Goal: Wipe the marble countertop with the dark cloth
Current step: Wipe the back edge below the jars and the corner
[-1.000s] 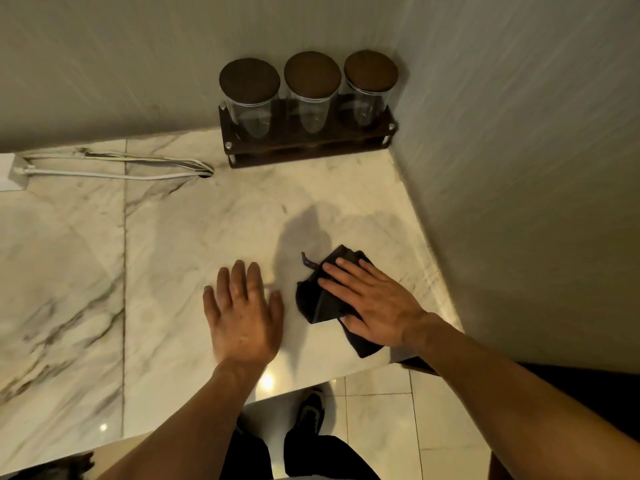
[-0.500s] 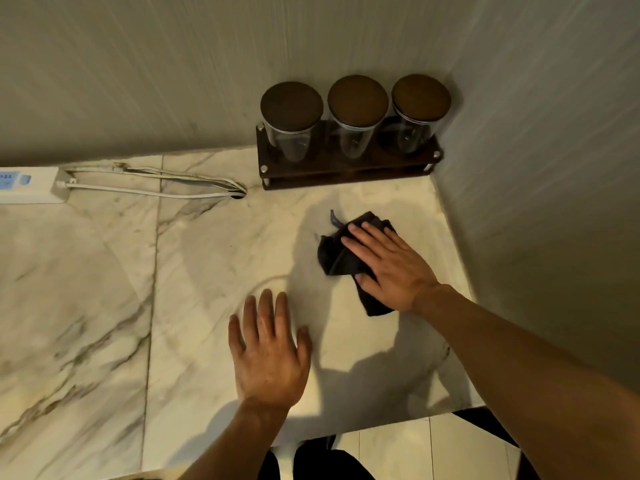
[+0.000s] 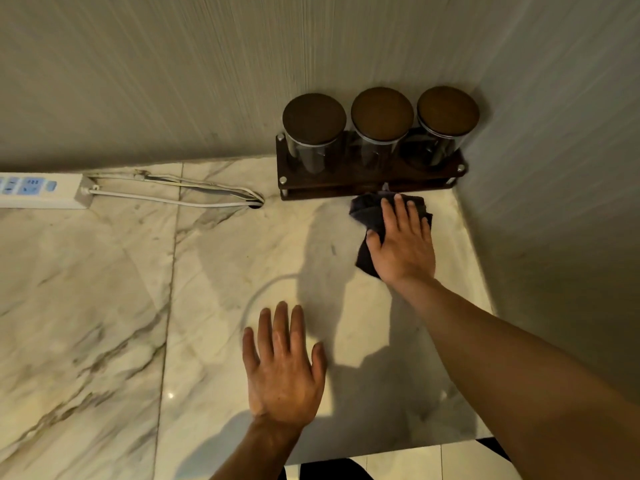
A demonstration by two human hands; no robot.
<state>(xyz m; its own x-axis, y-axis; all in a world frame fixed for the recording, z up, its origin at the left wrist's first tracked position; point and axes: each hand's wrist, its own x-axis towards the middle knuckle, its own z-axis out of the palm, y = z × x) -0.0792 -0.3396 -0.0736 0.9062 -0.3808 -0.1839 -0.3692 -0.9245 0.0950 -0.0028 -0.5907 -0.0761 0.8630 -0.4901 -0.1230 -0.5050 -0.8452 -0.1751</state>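
Observation:
The dark cloth (image 3: 367,216) lies crumpled on the white veined marble countertop (image 3: 207,306), right against the front of the wooden jar rack. My right hand (image 3: 401,244) presses flat on the cloth with fingers spread, covering most of it. My left hand (image 3: 284,368) rests palm down on the bare marble nearer the front edge, fingers apart, holding nothing.
A dark wooden rack (image 3: 370,185) with three lidded glass jars (image 3: 381,129) stands in the back right corner. A white power strip (image 3: 38,192) and its cables (image 3: 180,195) lie along the back wall at left. The right wall (image 3: 554,202) bounds the counter.
My right hand has slid the cloth away from me, from near the front edge up to the jar rack. The left hand has stayed flat on the marble.

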